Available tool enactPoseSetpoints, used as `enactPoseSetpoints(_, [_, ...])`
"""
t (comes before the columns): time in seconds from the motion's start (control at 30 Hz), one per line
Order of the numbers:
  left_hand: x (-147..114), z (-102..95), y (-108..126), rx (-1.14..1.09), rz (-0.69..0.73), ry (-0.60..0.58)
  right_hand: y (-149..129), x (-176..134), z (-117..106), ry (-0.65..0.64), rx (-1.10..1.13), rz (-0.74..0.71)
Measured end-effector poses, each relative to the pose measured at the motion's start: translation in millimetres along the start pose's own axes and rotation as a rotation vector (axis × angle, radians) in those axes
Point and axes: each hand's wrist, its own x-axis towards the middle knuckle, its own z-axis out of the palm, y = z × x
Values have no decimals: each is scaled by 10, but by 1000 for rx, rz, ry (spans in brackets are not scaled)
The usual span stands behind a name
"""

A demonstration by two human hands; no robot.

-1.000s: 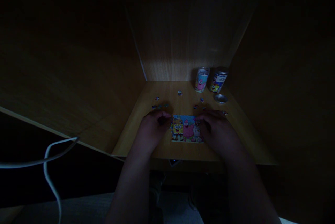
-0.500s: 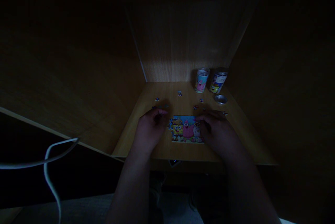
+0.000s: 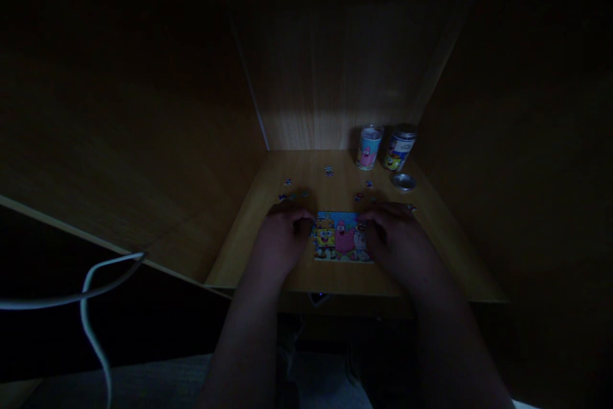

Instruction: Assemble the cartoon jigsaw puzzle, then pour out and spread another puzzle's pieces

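Wood-grained board is used for the desk surface, on which a jigsaw puzzle is laid flat near the front edge, between the two hands. The left hand is curled with its fingertips at the puzzle's far left corner; whether a piece is pinched there cannot be told. The right hand is curled over the right edge, which is partly covered; its grip cannot be determined. The middle of the picture is seen to be joined, whereas the left edge is uneven, so assembly is judged to be well advanced but incomplete. Loose pieces are left unfitted: a far piece, a left piece, a right piece and several others. Two cans and a metal lid are positioned at the far right.
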Motion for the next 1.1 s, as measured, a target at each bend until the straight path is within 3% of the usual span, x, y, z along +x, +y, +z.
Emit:
enactPoseSetpoints(0.57, [2,30,9,-8,62,31,15,4,23,16,-4,-13])
enactPoseSetpoints(0.73, [19,42,-13,7,80,16,-31,-24,-8,90,-18,-8])
enactPoseSetpoints(0.87, [41,46,-36,-14,89,31,-21,-13,-134,172,-101,87])
enactPoseSetpoints(1.0, [46,49,-53,-25,87,41,31,280,-332,90,-289,193])
enactPoseSetpoints(1.1, [35,53,-69,-37,95,45,98,681,-359,-99,-387,237])
